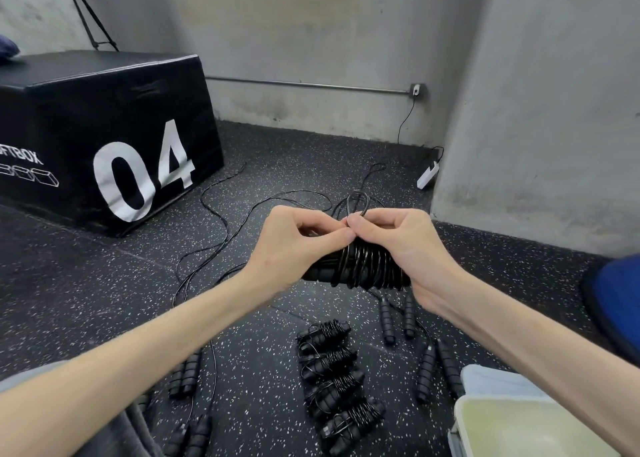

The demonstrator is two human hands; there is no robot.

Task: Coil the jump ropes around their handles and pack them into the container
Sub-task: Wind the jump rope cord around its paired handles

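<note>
Both hands hold a black jump rope bundle above the floor, its cord wound in many turns round the paired handles. My left hand grips the handles' left end. My right hand wraps the right end and pinches a small loop of cord that sticks up between the thumbs. Several coiled rope bundles lie in a row on the floor below. The pale plastic container stands at the bottom right, partly cut off by the frame.
Uncoiled ropes with black handles lie beside the container and more handles at the lower left, with loose cords snaking across the speckled floor. A black "04" soft box stands left. A white power strip lies by the wall.
</note>
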